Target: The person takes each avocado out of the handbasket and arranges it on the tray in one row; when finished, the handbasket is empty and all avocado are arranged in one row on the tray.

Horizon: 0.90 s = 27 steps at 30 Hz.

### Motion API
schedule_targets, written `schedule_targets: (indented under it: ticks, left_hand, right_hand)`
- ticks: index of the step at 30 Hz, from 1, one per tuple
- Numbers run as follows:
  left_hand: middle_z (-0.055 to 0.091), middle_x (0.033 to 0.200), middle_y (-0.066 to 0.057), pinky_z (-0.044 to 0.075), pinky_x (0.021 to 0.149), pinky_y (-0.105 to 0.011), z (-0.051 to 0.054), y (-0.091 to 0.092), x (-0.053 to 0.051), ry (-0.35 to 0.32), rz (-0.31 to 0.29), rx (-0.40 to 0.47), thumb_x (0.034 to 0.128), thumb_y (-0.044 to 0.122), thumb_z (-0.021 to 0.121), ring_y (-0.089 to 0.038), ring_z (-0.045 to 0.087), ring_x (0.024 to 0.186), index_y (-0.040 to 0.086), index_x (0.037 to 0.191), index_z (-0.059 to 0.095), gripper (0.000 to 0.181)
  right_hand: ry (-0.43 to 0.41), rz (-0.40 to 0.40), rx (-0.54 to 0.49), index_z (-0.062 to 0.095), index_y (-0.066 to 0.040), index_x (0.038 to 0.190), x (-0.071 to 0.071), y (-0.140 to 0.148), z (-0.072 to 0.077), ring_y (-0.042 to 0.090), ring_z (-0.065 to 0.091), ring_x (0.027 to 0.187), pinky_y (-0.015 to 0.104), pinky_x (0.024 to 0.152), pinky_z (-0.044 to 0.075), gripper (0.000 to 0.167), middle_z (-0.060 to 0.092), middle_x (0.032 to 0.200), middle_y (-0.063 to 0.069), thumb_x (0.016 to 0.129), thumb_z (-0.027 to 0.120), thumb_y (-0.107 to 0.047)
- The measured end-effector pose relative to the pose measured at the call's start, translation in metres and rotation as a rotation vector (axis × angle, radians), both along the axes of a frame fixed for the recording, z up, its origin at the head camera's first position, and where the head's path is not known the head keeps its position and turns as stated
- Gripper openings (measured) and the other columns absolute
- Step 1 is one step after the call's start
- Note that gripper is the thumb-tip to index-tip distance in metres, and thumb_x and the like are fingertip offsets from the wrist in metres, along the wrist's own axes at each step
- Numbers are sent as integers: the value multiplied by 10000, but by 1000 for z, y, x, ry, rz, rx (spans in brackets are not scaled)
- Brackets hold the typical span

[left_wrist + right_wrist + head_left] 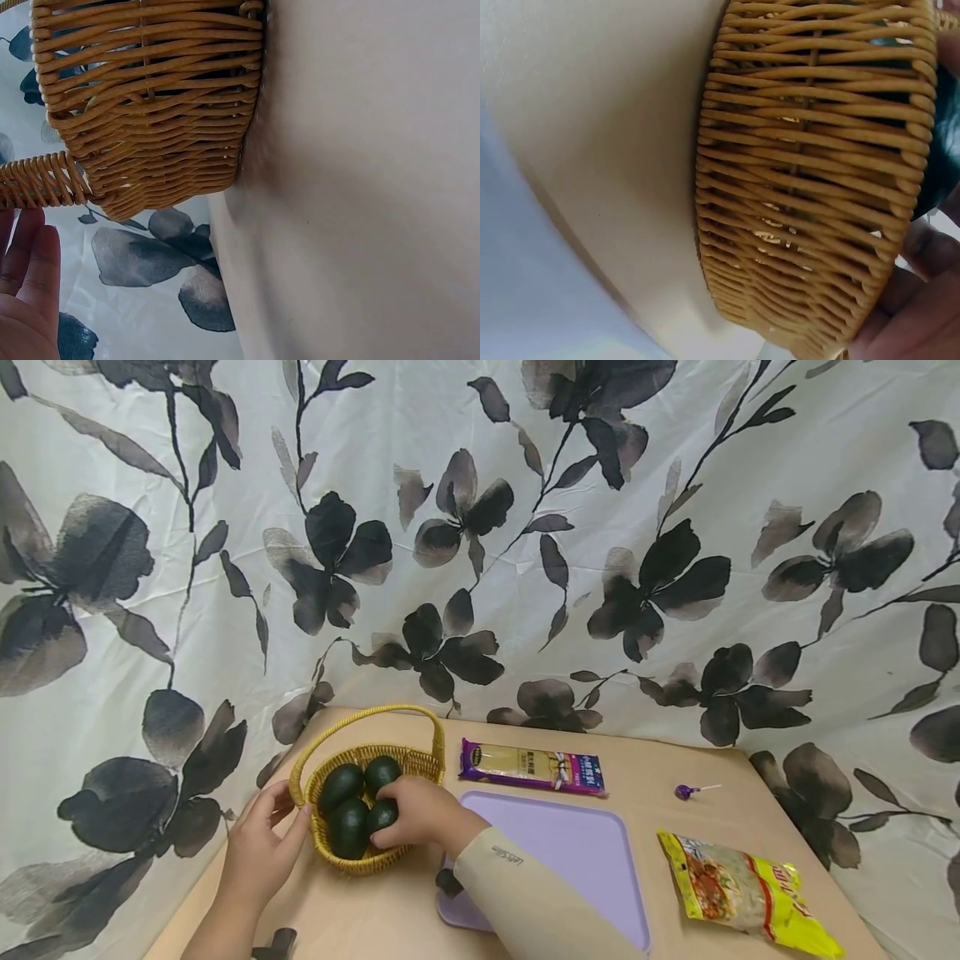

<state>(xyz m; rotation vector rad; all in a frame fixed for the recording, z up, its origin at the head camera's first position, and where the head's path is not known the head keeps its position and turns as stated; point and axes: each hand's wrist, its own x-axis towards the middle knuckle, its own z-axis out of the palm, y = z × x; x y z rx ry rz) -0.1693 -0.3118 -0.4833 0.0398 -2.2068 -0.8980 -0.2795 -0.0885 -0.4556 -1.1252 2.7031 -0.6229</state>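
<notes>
A yellow wicker basket [352, 865] with a tall arched handle stands at the left of the table, several dark green avocados [341, 787] inside it. My right hand [423, 814] reaches in over the basket's right rim. Its thumb and fingers grip an avocado [382, 815] at that side, while the other avocados lie against it. My left hand [262, 843] holds the basket at the left foot of its handle, thumb in front and fingers behind. In the left wrist view, fingertips [46, 244] touch the wrapped handle [45, 180].
A lilac tray [592, 860] lies right of the basket, partly under my right forearm. Behind it is a purple pasta packet [525, 766]. Farther right are a purple lollipop [684, 792] and a yellow food bag [742, 889]. A floral cloth [480, 585] hangs behind the table.
</notes>
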Motion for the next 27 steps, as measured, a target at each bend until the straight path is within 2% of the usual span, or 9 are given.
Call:
schedule_targets:
  ticks: [6, 8, 12, 18, 20, 23, 25, 27]
  left_hand:
    - [677, 1121, -110, 390, 928, 70, 0, -1, -1, -20, 22, 1, 884, 40, 774, -169, 652, 1036, 4, 1285, 612, 434]
    - [677, 1122, -117, 385, 917, 76, 2, 0, 0, -34, 29, 4, 901, 68, 767, -202, 668, 1038, 3, 1284, 614, 418]
    - [675, 1119, -137, 379, 903, 82, 5, 1, -1, -49, 34, 6, 937, 117, 749, -358, 690, 1047, 2, 1275, 618, 381]
    - [686, 1134, -167, 396, 904, 72, 7, 4, -6, -44, 16, 17, 969, 117, 718, -381, 691, 1069, -4, 1295, 613, 364]
    - [689, 1149, -157, 397, 901, 72, 6, 5, -7, -55, 21, 22, 979, 131, 710, -322, 698, 1074, 3, 1303, 610, 363]
    - [699, 1142, -146, 395, 889, 78, 5, 4, -5, -62, 28, 45, 973, 127, 718, -32, 667, 1064, 5, 1295, 616, 359]
    - [704, 1135, -142, 400, 884, 79, 5, 3, -4, -63, 26, 63, 965, 115, 727, 152, 560, 1035, 7, 1292, 620, 361]
    - [706, 1132, -152, 410, 881, 75, 5, 2, -4, -58, 14, 78, 958, 101, 732, 260, 454, 1017, -2, 1290, 619, 365]
  right_hand:
    - [-37, 0, -90, 683, -232, 1310, 0, 10, 4, 47, 586, 1113, 205, 967, 552, 613, 663, 1257, -85, 775, 826, -495]
    - [-46, -7, -135, 669, -233, 1333, 1, 13, 5, 54, 577, 1153, 209, 983, 546, 633, 648, 1305, -80, 775, 823, -488]
    - [-37, -35, -247, 653, -229, 1355, 4, 19, 7, 60, 567, 1200, 204, 988, 541, 661, 623, 1351, -86, 759, 828, -454]
    - [-9, -78, -336, 661, -214, 1343, 7, 37, 15, 95, 557, 1288, 252, 1067, 524, 647, 606, 1401, -75, 750, 834, -406]
    - [-3, -79, -350, 666, -204, 1336, 8, 44, 16, 104, 550, 1307, 265, 1091, 513, 642, 611, 1401, -69, 747, 833, -397]
    - [4, -80, -376, 669, -214, 1329, 10, 54, 17, 98, 546, 1313, 270, 1100, 509, 633, 616, 1389, -81, 744, 838, -387]
    - [-1, -89, -397, 669, -244, 1321, 12, 60, 16, 95, 548, 1304, 271, 1079, 524, 616, 614, 1382, -92, 746, 846, -378]
    - [-4, -101, -417, 667, -266, 1316, 14, 66, 14, 100, 555, 1293, 293, 1056, 548, 605, 614, 1372, -100, 748, 852, -368]
